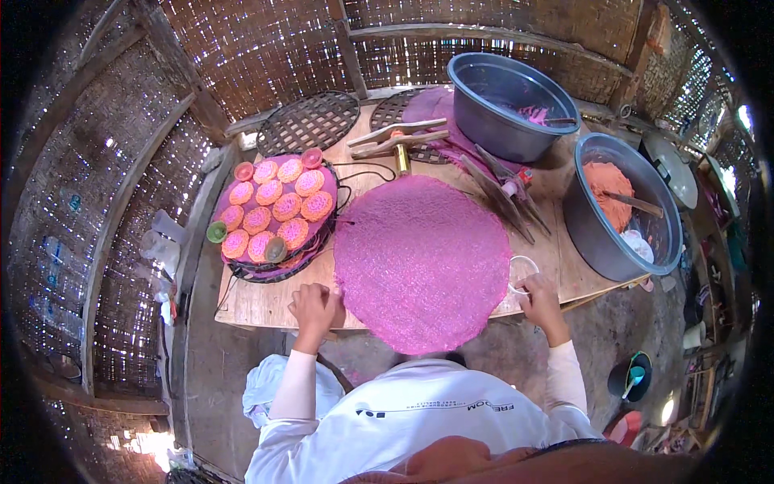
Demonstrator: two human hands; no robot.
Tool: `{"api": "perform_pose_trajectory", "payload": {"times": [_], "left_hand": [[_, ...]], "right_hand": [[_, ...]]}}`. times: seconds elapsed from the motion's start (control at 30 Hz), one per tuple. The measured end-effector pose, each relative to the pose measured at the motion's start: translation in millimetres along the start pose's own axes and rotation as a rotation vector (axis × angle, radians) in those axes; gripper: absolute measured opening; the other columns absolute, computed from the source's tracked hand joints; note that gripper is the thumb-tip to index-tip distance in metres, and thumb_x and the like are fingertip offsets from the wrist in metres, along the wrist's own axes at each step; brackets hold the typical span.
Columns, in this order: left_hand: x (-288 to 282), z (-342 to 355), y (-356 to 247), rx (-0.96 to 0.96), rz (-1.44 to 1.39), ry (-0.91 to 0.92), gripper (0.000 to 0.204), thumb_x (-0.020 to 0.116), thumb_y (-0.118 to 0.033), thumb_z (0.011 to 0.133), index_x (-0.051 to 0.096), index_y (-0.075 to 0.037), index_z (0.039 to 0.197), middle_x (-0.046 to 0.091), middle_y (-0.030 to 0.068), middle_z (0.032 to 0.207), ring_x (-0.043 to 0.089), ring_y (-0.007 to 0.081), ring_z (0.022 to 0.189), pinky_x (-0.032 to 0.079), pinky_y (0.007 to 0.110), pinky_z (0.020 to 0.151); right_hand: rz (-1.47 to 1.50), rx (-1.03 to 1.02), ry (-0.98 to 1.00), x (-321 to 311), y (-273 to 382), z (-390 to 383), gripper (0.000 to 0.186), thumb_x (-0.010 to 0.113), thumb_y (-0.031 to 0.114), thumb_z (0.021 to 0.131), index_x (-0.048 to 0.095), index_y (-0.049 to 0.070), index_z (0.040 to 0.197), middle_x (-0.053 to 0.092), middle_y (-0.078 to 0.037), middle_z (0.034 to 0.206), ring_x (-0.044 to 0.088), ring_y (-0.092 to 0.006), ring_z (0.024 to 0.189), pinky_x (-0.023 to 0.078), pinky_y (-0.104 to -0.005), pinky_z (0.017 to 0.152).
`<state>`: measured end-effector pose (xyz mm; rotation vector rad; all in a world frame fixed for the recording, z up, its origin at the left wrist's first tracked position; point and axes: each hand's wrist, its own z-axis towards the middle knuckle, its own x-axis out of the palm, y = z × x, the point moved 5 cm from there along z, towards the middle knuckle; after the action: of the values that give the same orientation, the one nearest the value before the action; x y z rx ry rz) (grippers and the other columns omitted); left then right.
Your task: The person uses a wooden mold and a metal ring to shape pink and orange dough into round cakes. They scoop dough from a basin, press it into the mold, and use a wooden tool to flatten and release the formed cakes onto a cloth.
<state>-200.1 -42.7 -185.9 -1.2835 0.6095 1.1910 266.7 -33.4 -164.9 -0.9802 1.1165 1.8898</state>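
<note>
A round, flat pink woven mat lies in front of me, its near edge reaching past the table's front edge. Beside its left rim, my left hand rests at the table edge with loosely bent fingers and nothing visible in them. A thin white ring is pinched in my right hand, next to the mat's right rim. To the left, a round pink-covered tray bears several orange-and-pink round pieces. Small red cups and a green cup sit around its rim.
Beyond the mat are wooden sticks and a gold cylinder. A dark tub with pink stuff stands behind; another tub at right holds orange dough and a wooden paddle. Woven racks lie at the back.
</note>
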Motion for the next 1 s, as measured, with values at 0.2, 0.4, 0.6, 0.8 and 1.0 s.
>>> {"api": "perform_pose_trajectory", "payload": {"times": [0.2,0.4,0.6,0.8,1.0], "left_hand": [[13,8,-24,-0.013,-0.05,0.113,0.034,0.062,-0.039,0.074,0.058,-0.007,0.083,0.056,0.0105,0.085,0.048,0.0298,0.089,0.031,0.046,0.075],[22,6,-50,0.109,-0.036,0.082,0.034,0.062,-0.038,0.072,0.057,-0.005,0.081,0.057,0.0113,0.084,0.049,0.0299,0.087,0.032,0.046,0.073],[20,8,-55,0.159,-0.118,0.17,0.032,0.061,-0.037,0.073,0.056,-0.006,0.079,0.056,0.0107,0.083,0.048,0.0292,0.083,0.031,0.045,0.069],[-10,9,-42,0.062,-0.1,0.127,0.027,0.062,-0.033,0.072,0.06,-0.01,0.087,0.058,0.0078,0.084,0.049,0.0267,0.084,0.029,0.042,0.072],[-33,18,-66,-0.026,-0.176,0.014,0.033,0.065,-0.032,0.071,0.058,-0.009,0.095,0.054,0.0046,0.081,0.048,0.0245,0.083,0.028,0.039,0.073]], "right_hand": [[-0.103,0.193,-0.15,-21,-2,2,0.011,0.06,0.012,0.074,0.063,0.006,0.083,0.059,-0.011,0.086,0.053,-0.0291,0.089,0.039,-0.0408,0.078],[0.173,-0.088,-0.082,-1,76,49,0.014,0.061,0.016,0.077,0.064,0.005,0.083,0.061,-0.011,0.088,0.057,-0.0269,0.084,0.044,-0.0379,0.073],[0.227,-0.516,0.218,79,138,88,0.021,0.061,0.019,0.078,0.063,0.005,0.093,0.062,-0.011,0.091,0.059,-0.0281,0.085,0.046,-0.0394,0.075],[0.521,-0.413,0.169,47,132,256,0.035,0.067,0.021,0.075,0.06,0.006,0.105,0.062,-0.015,0.098,0.058,-0.0305,0.096,0.045,-0.0377,0.083],[-0.426,-0.357,-0.17,109,41,420,0.06,0.074,0.03,0.064,0.05,0.007,0.114,0.059,-0.012,0.105,0.056,-0.0294,0.102,0.029,-0.0484,0.101]]}}
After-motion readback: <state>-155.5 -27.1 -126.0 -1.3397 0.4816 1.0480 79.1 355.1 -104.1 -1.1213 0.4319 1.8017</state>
